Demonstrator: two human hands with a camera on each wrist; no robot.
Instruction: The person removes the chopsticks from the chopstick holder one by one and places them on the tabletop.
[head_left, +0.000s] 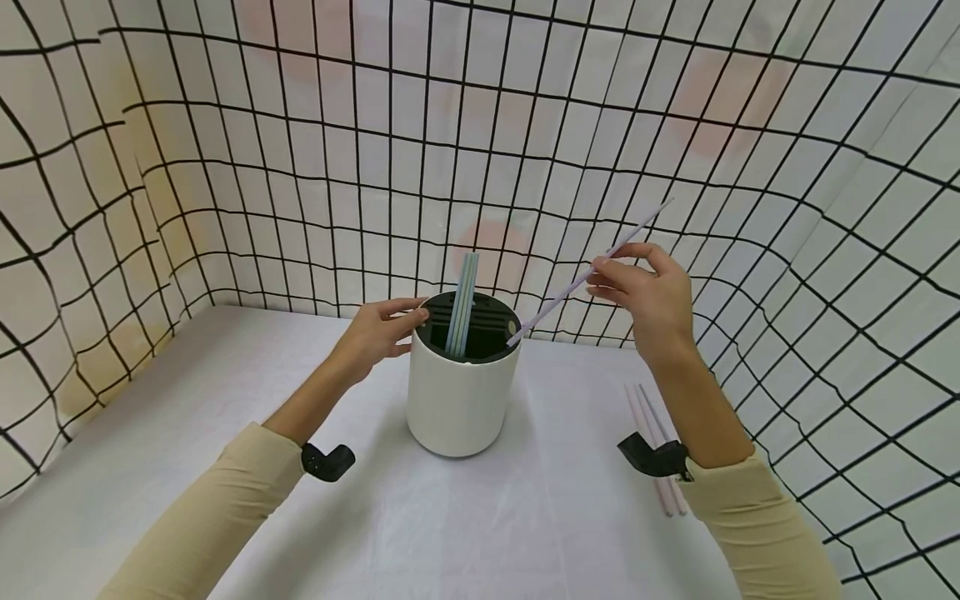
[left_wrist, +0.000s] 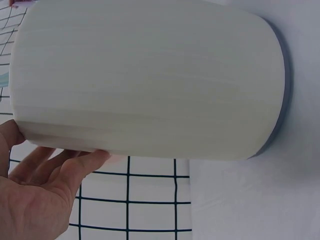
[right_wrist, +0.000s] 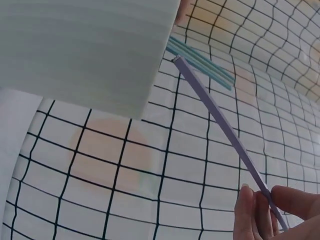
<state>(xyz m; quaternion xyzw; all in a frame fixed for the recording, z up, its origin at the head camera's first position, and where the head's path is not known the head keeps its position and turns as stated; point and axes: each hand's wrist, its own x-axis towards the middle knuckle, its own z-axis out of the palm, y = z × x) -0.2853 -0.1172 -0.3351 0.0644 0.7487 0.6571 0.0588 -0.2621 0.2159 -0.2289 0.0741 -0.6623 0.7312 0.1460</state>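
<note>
A white round utensil holder point(head_left: 459, 408) with a black divided insert stands upright on the table. Several teal chopsticks point(head_left: 462, 304) lean inside it. My left hand point(head_left: 381, 329) holds the holder's left side near the top, thumb at the rim and fingers against the wall point(left_wrist: 140, 85). Between thumb and fingers, my right hand point(head_left: 651, 296) pinches a lilac chopstick point(head_left: 562, 296) near its thin end. It slants down to the left, its thick end at the holder's right rim. In the right wrist view, that end point(right_wrist: 179, 61) appears beside the rim.
On the white table point(head_left: 420, 533), several pink and greyish chopsticks point(head_left: 663, 492) lie at the right, partly hidden under the right wrist and its black camera mount point(head_left: 654, 457). Black grid netting point(head_left: 360, 167) before white cloth encloses the back and both sides.
</note>
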